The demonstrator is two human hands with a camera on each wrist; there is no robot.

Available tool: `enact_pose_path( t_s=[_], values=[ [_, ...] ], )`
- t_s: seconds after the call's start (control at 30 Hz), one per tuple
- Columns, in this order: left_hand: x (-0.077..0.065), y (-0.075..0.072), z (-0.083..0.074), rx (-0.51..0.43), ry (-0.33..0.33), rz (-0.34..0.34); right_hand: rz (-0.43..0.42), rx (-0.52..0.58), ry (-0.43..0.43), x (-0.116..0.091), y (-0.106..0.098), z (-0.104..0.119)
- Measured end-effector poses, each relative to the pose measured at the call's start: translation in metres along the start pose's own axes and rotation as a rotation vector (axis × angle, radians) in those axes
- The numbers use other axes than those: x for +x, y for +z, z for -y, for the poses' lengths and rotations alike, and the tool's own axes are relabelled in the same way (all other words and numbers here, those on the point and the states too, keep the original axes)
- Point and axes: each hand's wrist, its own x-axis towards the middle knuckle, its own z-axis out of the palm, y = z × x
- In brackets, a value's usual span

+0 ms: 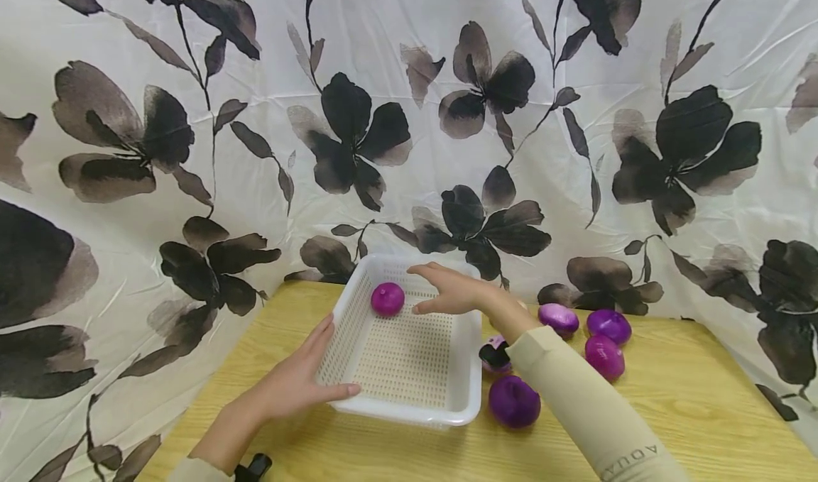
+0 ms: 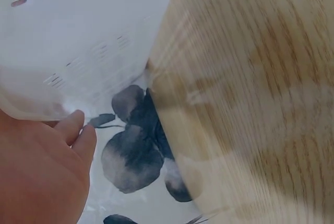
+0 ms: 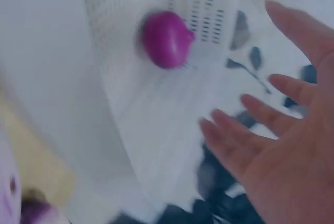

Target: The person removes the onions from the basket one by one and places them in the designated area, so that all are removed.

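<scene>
A white perforated plastic basket [image 1: 409,417] stands on the wooden table, one purple onion [image 1: 387,299] lying near its far left corner. My left hand [image 1: 294,372] rests against the basket's near left corner, fairly straight fingers along the left side and the thumb on the front rim. Over the basket's far right part hovers my right hand [image 1: 450,290], its fingers spread and nothing in them. In the right wrist view, the onion [image 3: 167,39] lies in the basket, apart from those fingertips. A dark purple onion [image 1: 514,401] sits just right of the basket.
Several more onions lie to the right: a pale purple one [image 1: 558,319], a darker one [image 1: 609,326] and a magenta one [image 1: 604,358]. Another is partly hidden by the right wrist's black camera [image 1: 495,354]. A floral cloth [image 1: 396,35] hangs behind the table [image 1: 690,397].
</scene>
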Motion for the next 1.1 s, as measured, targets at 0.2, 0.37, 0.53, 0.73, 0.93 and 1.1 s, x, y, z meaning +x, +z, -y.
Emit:
enact_pose_path(
  t_s=[0.2, 0.37, 0.53, 0.73, 0.93, 1.1],
  values=[
    [0.001, -0.002, -0.002, -0.022, -0.013, 0.012, -0.013, 0.026, 0.038, 0.036, 0.014, -0.004],
    [-0.003, -0.001, -0.004, -0.034, -0.026, 0.027, 0.016, 0.064, 0.080, 0.056, 0.026, -0.002],
    [-0.002, -0.003, -0.003, -0.019, -0.023, 0.018, -0.014, 0.107, 0.116, 0.071, 0.043, -0.003],
    [-0.002, -0.003, 0.000, -0.036, -0.023, 0.015, -0.062, 0.162, 0.148, 0.082, 0.066, -0.005],
    [-0.003, -0.002, 0.000, -0.028, -0.020, 0.014, -0.088, 0.112, 0.134, 0.084, 0.079, -0.006],
    [0.001, -0.003, -0.001, -0.006, -0.015, 0.012, -0.064, 0.145, 0.179, 0.083, 0.080, -0.006]
  ],
)
